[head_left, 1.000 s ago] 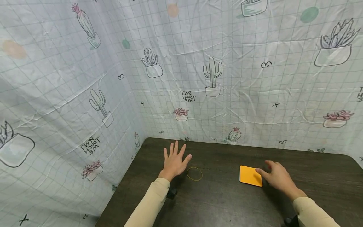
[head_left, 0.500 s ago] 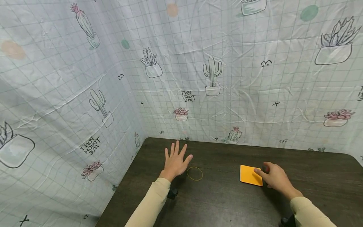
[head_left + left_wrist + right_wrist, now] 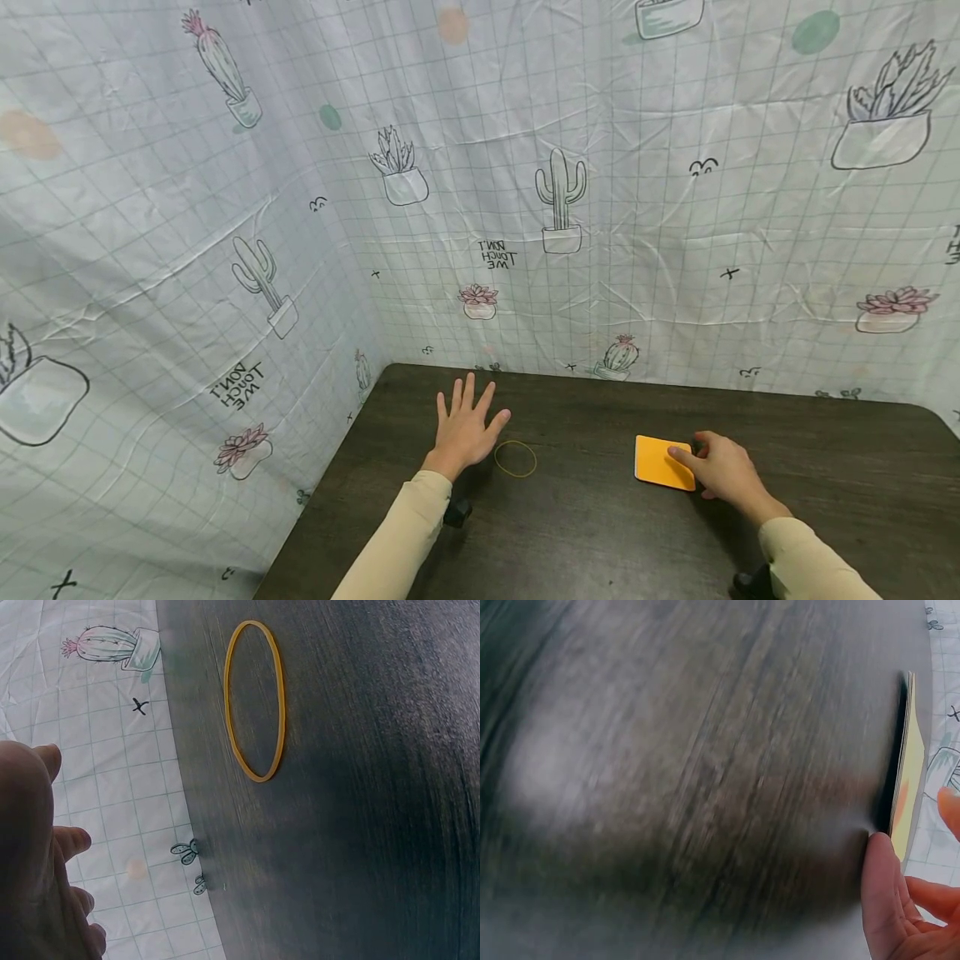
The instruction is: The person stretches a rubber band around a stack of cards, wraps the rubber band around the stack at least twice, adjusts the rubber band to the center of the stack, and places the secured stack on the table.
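A thin orange square pad (image 3: 656, 462) with rounded corners lies flat on the dark table (image 3: 585, 533); in the right wrist view its layered edge (image 3: 907, 750) shows side-on. My right hand (image 3: 723, 471) is at its right side, the thumb reaching over the top and the other fingers beside the right edge. In the right wrist view a gap shows between thumb and pad. My left hand (image 3: 461, 433) is spread with straight fingers, palm down and holding nothing. A yellow rubber band (image 3: 281, 697) lies as a loop just right of it.
A white gridded curtain (image 3: 637, 292) printed with cacti and potted plants hangs behind the table's back edge. It continues along the left side (image 3: 150, 333). Dark wrist devices (image 3: 456, 512) sit under both sleeves.
My right hand has moved slightly left, its thumb further over the orange pad. The left hand, the rubber band and the pad look nearly unmoved.
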A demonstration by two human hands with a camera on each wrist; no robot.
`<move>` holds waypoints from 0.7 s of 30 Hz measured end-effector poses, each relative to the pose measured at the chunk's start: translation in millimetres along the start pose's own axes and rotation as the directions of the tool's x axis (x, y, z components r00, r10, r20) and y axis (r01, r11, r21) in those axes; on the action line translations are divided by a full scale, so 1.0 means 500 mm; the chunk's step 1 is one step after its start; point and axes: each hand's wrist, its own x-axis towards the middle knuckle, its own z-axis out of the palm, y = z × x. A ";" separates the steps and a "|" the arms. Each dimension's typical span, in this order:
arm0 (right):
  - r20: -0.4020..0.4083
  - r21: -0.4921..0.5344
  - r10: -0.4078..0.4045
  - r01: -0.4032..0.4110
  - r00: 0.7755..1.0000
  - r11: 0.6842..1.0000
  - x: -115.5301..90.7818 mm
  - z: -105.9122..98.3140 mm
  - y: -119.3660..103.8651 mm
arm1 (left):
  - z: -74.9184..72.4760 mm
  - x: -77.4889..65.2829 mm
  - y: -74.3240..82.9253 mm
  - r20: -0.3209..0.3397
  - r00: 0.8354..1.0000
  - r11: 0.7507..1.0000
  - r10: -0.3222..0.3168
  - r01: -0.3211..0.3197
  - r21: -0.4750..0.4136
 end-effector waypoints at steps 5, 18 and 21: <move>-0.014 0.005 -0.001 0.001 1.000 1.000 0.002 0.004 -0.002 | 0.000 0.000 0.002 0.004 1.000 1.000 0.002 -0.002 -0.007; -0.026 0.005 0.009 -0.009 1.000 1.000 0.012 0.015 0.000 | 0.002 0.007 -0.001 0.018 1.000 1.000 0.011 -0.011 -0.008; -0.031 0.000 0.009 -0.009 0.999 1.000 0.014 0.015 -0.001 | 0.003 0.009 -0.002 0.020 1.000 1.000 0.012 -0.012 -0.007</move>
